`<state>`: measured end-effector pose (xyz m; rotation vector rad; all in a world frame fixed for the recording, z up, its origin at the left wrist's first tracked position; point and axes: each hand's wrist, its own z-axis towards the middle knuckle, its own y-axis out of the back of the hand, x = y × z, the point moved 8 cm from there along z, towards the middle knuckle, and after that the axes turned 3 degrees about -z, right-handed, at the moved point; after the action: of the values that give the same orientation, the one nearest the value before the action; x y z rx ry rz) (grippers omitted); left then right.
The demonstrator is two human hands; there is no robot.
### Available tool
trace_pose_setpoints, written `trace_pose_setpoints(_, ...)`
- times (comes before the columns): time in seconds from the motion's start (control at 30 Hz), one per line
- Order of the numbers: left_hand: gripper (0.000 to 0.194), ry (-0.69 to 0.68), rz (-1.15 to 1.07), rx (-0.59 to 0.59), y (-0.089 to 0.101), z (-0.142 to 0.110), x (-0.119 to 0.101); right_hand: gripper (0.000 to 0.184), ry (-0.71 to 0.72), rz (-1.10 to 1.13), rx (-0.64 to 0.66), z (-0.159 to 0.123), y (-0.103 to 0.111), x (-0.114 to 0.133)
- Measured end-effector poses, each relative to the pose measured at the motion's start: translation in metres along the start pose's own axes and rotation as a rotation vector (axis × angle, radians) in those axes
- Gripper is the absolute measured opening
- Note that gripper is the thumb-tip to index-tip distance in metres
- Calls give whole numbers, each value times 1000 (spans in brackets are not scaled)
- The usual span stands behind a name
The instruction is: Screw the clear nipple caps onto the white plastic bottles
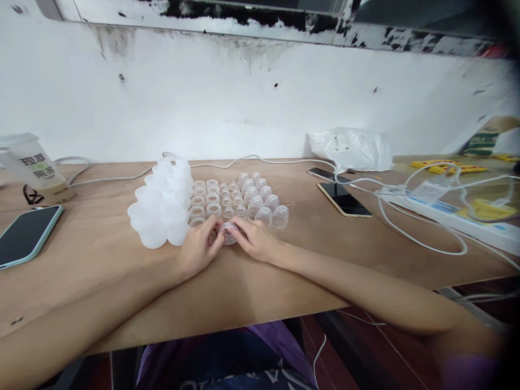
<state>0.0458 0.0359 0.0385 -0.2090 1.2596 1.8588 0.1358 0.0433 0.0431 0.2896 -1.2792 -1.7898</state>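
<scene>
Both hands meet over a small clear plastic piece near the front of the rows. My left hand (203,241) is closed, its thumb and fingers pinching the left side of a translucent plastic ring (227,226). From the other side, my right hand (255,238) grips the same ring. Under it shows a clear plastic part (230,239); whether the two are joined, I cannot tell. Just beyond my fingers stand rows of similar rings (197,200), small clear nippled parts (228,200) and clear domed covers (255,206). Left of them are white translucent cups (162,208), grouped together.
A drink cup (38,168) and a phone (30,233) are on the left. Right of the rows lie a dark phone (344,199), a white plastic bag (351,149) and a power strip (455,214) with looping cables. The table's front edge (227,330) is near my body.
</scene>
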Motion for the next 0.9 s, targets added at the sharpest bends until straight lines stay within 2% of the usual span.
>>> trace_pose_setpoints(0.2, 8, 21, 1, 2, -2, -2, 3, 32, 111, -22, -102, -8, 6, 10)
trace_pose_setpoints(0.57, 6, 43, -55, -36, 1, 2, 7, 30, 57, 4, -78, 0, -1, 0)
trace_pose_setpoints(0.9, 7, 106, -26, -26, -1, 3, 11, 26, 58, 115, -126, 3, -2, -1)
